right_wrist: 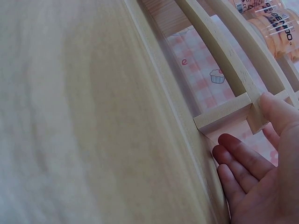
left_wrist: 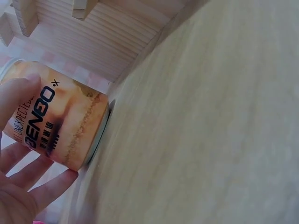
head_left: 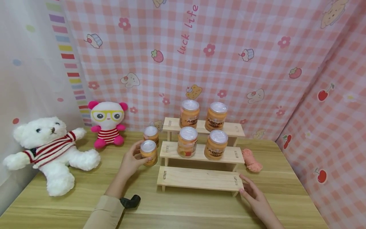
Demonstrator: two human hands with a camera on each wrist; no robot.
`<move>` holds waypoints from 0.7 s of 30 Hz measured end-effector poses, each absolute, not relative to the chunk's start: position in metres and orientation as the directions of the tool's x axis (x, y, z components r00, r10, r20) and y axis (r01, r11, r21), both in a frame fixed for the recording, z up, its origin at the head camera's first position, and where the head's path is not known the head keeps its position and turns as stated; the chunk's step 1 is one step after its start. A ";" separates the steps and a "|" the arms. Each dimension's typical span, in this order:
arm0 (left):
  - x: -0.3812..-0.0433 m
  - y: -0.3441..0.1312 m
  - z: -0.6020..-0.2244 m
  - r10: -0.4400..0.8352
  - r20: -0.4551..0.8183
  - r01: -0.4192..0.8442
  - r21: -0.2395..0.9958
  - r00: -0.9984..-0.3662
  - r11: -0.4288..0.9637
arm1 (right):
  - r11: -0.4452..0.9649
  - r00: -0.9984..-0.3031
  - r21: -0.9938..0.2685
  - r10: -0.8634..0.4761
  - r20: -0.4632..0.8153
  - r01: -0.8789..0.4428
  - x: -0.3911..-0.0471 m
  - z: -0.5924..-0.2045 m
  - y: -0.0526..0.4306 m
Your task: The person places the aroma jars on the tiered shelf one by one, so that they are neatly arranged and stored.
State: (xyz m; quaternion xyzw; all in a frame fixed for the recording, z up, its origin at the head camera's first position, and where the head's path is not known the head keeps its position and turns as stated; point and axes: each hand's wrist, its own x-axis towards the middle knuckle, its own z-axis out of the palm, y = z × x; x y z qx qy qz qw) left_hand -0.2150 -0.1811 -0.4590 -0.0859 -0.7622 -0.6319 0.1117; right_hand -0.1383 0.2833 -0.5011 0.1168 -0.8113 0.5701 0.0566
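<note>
On the table, left of a three-tier wooden display rack [head_left: 197, 178], my left hand [head_left: 132, 160] grips an orange-labelled can [head_left: 149, 153] with a silver lid. In the left wrist view the thumb lies across the printed side of the can [left_wrist: 60, 116], its fingers round the other side and its base close to the tabletop. A second, similar can [head_left: 151, 133] stands just behind it. My right hand [head_left: 255, 194] is at the right end of the lowest tier. In the right wrist view its thumb touches the rack's corner [right_wrist: 254, 109], while the other fingers extend loosely below.
Two cans stand on the top tier [head_left: 237, 128] and two on the middle tier [head_left: 171, 149]. A pink yarn skein [head_left: 252, 161] lies right of the rack. A white teddy bear [head_left: 54, 149] and a panda plush [head_left: 108, 122] sit at left. A pink checked cloth [head_left: 183, 70] hangs behind.
</note>
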 end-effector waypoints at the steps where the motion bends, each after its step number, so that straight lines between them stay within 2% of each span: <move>1: -0.214 -0.181 -0.459 -0.011 0.284 0.277 0.943 -0.959 0.186 | 0.322 -0.966 -0.912 -0.126 0.225 -0.254 -0.138 -0.501 0.283; 11: -0.219 -0.192 -0.472 -0.046 0.305 0.287 0.930 -0.951 0.231 | 0.306 -0.958 -0.909 -0.139 0.251 -0.282 -0.140 -0.503 0.285; 18: -0.208 -0.194 -0.460 -0.052 0.332 0.308 0.916 -0.942 0.258 | 0.303 -0.958 -0.910 -0.139 0.252 -0.284 -0.140 -0.503 0.285; 21: -0.196 -0.189 -0.441 -0.044 0.323 0.301 0.917 -0.945 0.262 | 0.297 -0.958 -0.912 -0.138 0.251 -0.282 -0.140 -0.503 0.285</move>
